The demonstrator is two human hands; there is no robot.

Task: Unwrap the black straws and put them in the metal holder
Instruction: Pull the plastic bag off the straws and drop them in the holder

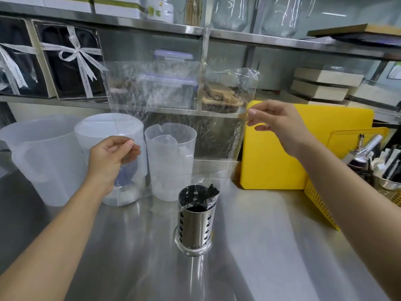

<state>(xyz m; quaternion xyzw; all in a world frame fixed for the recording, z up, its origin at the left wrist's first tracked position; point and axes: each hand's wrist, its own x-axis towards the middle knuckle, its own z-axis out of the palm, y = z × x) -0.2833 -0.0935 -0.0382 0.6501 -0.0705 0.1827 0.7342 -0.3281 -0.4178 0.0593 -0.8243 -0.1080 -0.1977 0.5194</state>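
A perforated metal holder (195, 222) stands on the steel counter, a little in front of me. Black straws (211, 191) fill it, their tips showing above the rim. A large clear plastic wrapper (173, 109) is stretched above the holder, its lower end hanging down to the rim. My left hand (110, 157) pinches the wrapper's left edge in front of the jugs. My right hand (275, 124) pinches its right edge, higher, in front of the yellow board.
Three translucent plastic jugs (171, 161) stand behind the holder on the left. A yellow cutting board (282, 166) leans at the right, next to a yellow basket (321, 203) with utensils. Steel shelves (152, 25) with boxes and containers run along the back.
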